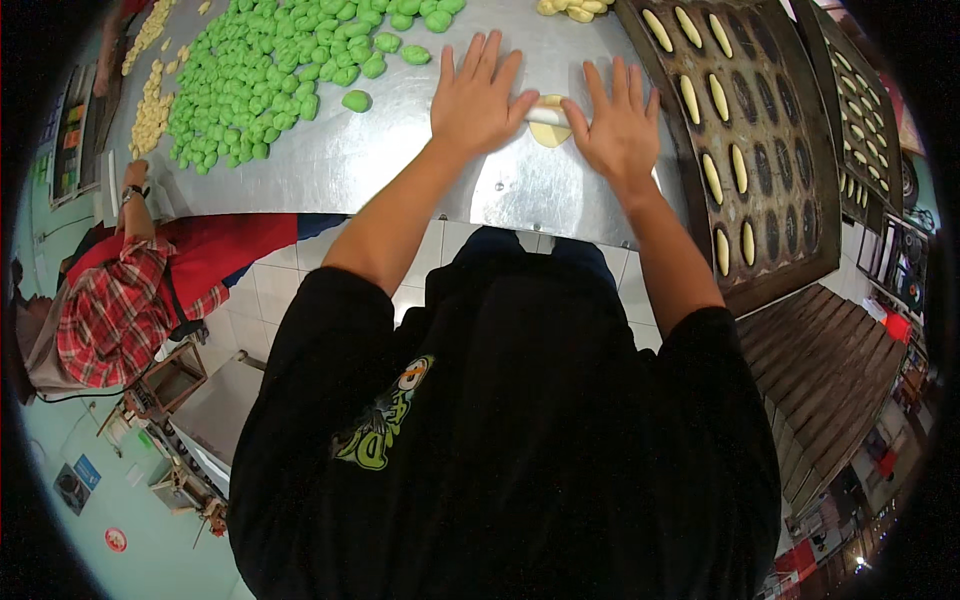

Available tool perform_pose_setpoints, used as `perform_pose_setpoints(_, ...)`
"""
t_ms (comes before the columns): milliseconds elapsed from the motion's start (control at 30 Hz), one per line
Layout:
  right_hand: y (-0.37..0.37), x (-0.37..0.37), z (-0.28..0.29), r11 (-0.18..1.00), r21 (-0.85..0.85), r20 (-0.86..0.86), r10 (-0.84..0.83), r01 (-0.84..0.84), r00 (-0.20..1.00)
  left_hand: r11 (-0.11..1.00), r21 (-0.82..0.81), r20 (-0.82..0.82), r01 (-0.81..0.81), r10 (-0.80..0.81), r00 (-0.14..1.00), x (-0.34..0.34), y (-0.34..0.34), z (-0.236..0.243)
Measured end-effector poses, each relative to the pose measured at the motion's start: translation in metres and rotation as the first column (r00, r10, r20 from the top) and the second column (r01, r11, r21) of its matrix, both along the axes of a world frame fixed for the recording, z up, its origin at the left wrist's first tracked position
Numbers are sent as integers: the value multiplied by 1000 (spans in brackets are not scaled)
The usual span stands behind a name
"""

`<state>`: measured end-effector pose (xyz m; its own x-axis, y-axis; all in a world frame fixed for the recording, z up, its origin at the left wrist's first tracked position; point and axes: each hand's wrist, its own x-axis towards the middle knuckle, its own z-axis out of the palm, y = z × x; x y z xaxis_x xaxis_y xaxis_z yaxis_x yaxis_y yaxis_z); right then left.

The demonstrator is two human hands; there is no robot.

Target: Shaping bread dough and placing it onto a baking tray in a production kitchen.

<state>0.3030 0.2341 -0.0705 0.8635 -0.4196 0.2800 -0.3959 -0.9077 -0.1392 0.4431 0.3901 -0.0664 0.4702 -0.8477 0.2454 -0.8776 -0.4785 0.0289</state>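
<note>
My left hand [475, 105] lies with fingers stretched and apart on the metal worktop [350, 180], its thumb at the left end of a short white rolling pin [546, 117]. My right hand [615, 125], also spread, has its thumb at the pin's other end. The pin lies across a flat oval of pale yellow dough [549, 134] between my hands. Many green dough pieces [250, 90] are heaped at the upper left of the worktop, and one lone piece [356, 100] sits left of my left hand. A small yellow dough pile [575, 8] is at the top.
Moulded metal trays [760, 215] with yellow dough strips stand right, with another tray [860, 110] behind. A slatted wooden board [820, 380] is below them. At left, a co-worker in checked sleeves [115, 310] has a hand [137, 175] near yellow dough pieces [150, 110] on the worktop.
</note>
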Motion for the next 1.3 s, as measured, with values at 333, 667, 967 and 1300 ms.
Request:
perform_pose_setpoints(333,51,-99,15,995,101,-38,-13,17,999,990,-139,-441,26,-86,893,-89,83,8)
perform_pose_setpoints(667,45,-26,5,930,332,219,87,-159,972,986,-42,-421,163,-165,892,-32,2,-2)
perform_pose_setpoints(967,70,-49,0,965,210,-70,176,-158,982,948,69,-284,310,-280,917,-52,47,0)
perform_pose_setpoints(1300,65,19,20,976,207,81,53,-69,995,983,-182,-474,-23,-67,878,-42,109,13)
